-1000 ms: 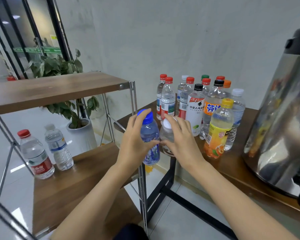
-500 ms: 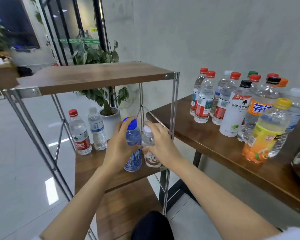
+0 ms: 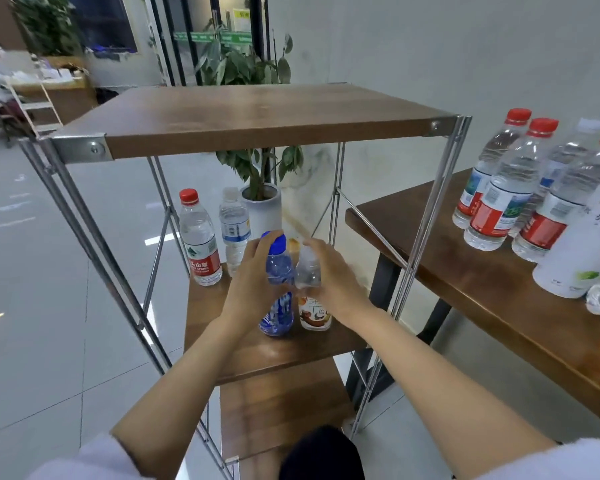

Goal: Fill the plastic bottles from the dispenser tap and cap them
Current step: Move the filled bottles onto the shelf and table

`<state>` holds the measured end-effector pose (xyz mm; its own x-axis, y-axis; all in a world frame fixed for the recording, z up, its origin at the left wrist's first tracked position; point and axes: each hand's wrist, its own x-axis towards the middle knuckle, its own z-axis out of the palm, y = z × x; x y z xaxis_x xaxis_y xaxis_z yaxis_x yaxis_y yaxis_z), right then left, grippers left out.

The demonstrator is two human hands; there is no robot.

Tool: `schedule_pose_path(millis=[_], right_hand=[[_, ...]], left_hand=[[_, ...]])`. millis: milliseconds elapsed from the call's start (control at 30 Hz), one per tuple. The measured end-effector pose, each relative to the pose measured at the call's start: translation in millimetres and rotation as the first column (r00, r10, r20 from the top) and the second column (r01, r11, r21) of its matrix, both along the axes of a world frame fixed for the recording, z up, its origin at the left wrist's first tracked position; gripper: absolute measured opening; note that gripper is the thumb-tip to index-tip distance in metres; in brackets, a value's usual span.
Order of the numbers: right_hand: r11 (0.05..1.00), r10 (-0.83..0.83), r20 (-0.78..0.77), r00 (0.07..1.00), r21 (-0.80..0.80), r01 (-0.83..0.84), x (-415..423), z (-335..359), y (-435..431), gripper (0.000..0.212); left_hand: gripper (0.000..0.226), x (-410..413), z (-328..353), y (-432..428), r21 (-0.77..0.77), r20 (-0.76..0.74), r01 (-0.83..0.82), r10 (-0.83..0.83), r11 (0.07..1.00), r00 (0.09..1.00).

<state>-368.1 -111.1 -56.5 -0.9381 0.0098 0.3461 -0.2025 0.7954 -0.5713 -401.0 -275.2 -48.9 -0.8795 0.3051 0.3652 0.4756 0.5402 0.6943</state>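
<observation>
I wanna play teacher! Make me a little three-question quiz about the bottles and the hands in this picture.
1. True or false: the left hand grips the blue plastic bottle with the blue cap.
2. What colour is the cap of the clear plastic bottle with the red label at the back of the middle wooden shelf? A red, B green, C yellow.
3. Fill in: counting the small clear bottle with the brown-and-white label that the right hand holds, ___ bottles are at that shelf.

Key: 1 true; 2 A; 3 four.
</observation>
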Motion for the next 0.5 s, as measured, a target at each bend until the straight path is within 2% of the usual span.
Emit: schedule_pose_path(millis=[167,367,500], right_hand=[[0.999,0.021,-0.009,1.0,-0.031,-0.021,-26,-8,8,0.081],[0.992,0.104,0.033,0.994,-0.073,-0.101,-56,-4,26,0.072],[0.996,0.079,0.016,0.997,0.048,-0.08,-77,-4,36,0.067]], left_hand=[[0.081,-32,-14,3,0.025,0.013,0.018,-0.019,1.0,1.0],[0.093,-62,-9,9,-0.106,-0.068,-0.006,-0.001,0.994,0.998],[0.094,-82,-4,11,-0.213,-0.122,-0.039,0.013,0.976,0.992]])
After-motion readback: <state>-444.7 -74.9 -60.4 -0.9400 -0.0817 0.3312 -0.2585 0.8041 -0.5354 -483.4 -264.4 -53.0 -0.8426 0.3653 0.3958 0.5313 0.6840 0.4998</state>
